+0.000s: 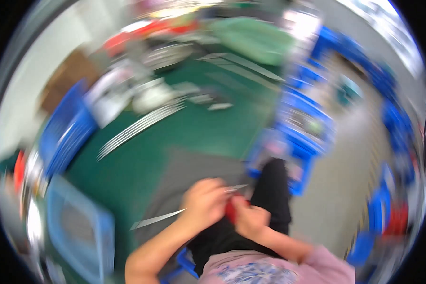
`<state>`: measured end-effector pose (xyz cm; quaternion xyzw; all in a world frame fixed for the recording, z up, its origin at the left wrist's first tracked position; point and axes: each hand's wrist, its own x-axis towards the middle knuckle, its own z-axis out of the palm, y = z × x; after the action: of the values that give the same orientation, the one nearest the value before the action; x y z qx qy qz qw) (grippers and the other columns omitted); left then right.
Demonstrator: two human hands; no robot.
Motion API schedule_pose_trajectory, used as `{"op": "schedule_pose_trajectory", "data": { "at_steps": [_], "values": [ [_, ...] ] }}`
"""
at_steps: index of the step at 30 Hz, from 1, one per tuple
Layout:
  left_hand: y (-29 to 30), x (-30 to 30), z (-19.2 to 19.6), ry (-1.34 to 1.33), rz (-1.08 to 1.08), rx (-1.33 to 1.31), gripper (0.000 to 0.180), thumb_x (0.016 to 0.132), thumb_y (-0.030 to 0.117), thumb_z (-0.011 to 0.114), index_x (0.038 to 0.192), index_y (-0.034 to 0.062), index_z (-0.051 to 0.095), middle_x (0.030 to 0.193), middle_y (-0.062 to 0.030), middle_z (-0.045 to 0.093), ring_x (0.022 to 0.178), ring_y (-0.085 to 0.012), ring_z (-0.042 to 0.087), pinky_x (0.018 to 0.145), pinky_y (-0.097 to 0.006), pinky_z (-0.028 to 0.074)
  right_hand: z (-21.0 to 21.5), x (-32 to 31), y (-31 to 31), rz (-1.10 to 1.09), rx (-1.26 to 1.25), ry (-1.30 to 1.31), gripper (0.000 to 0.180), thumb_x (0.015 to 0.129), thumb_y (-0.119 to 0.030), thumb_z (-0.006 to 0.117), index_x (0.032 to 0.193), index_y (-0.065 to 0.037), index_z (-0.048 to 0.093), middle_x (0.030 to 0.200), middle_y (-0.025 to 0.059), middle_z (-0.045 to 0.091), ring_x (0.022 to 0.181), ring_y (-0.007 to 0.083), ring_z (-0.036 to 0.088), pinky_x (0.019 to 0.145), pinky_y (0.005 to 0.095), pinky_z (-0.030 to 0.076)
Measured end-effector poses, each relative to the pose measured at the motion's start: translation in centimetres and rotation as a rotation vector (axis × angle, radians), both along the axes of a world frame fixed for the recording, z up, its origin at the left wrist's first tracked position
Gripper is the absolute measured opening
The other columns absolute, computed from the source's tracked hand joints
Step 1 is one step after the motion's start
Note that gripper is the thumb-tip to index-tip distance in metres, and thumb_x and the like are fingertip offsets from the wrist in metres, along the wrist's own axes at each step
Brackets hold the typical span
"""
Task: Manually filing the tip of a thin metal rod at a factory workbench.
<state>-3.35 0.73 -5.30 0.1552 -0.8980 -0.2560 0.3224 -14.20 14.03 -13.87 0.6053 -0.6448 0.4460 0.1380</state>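
Strip (158, 218), thin and silvery, juts out to the left from under the left hand (204, 202), low over the green table (194, 137) and a grey mat (199, 170). A short bright end (236, 189) shows on the other side of that hand, so it seems to run through the fist; the blur leaves this uncertain. The left hand is curled around it, fingers closed on the strip. The right hand (251, 218) sits just beside the left, touching it, and pinches a small red thing (231, 210) between the two hands; what that thing is I cannot tell.

Judging by its look, the strip is light, stiff along its length yet springy, with narrow edges that could cut or slip. A hold near the middle, flat faces between thumb and fingers, would likely keep it from whipping. More such strips (142, 125) lie fanned on the table farther off, well apart from the hands. Blue bins (64, 137) stand at the left, more blue crates (303, 123) at the right.
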Motion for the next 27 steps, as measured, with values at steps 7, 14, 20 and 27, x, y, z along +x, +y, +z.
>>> {"op": "schedule_pose_trajectory", "data": {
  "at_steps": [7, 14, 20, 27],
  "values": [
    [1.7, -4.1, -1.9, 0.126, -0.028, 0.007, 0.009, 0.063, 0.012, 0.066, 0.065, 0.0052, 0.06, 0.076, -0.0081, 0.054, 0.078, -0.0291, 0.054, 0.067, -0.04, 0.046, 2.2, -3.3, -0.4, 0.038, 0.148, -0.384, 0.041, 0.096, -0.003, 0.043, 0.137, 0.0, 0.044, 0.119, 0.0234, 0.061, 0.098, 0.0276, 0.066, 0.079, 0.033, 0.053],
    [1.2, -3.8, -2.6, 0.148, 0.053, -0.016, 0.014, 0.065, 0.012, 0.068, 0.06, 0.0044, 0.058, 0.071, -0.0073, 0.053, 0.073, -0.0283, 0.053, 0.062, -0.038, 0.045, 1.9, -4.4, -1.7, 0.018, 0.353, -0.431, 0.039, 0.096, -0.003, 0.042, 0.134, 0.008, 0.044, 0.123, 0.0263, 0.057, 0.114, 0.0316, 0.058, 0.094, 0.0345, 0.046],
    [1.0, -4.0, -2.6, 0.103, 0.072, -0.038, 0.012, 0.066, 0.014, 0.069, 0.062, 0.0056, 0.06, 0.075, -0.0073, 0.056, 0.076, -0.0284, 0.055, 0.063, -0.039, 0.046, 0.2, -4.3, 0.7, 0.103, 0.077, -0.053, 0.04, 0.097, -0.004, 0.041, 0.136, 0.001, 0.046, 0.124, 0.0238, 0.058, 0.109, 0.0279, 0.062, 0.085, 0.032, 0.05],
    [1.3, -3.6, -1.0, 0.098, 0.007, 0.055, 0.009, 0.064, 0.011, 0.067, 0.065, 0.005, 0.061, 0.077, -0.0093, 0.056, 0.079, -0.0298, 0.055, 0.069, -0.04, 0.047, 1.4, -3.1, 1.2, 0.04, 0.172, -0.202, 0.039, 0.097, -0.005, 0.042, 0.134, 0.006, 0.046, 0.128, 0.0252, 0.055, 0.12, 0.0291, 0.053, 0.099, 0.0343, 0.042]
  ]
}}
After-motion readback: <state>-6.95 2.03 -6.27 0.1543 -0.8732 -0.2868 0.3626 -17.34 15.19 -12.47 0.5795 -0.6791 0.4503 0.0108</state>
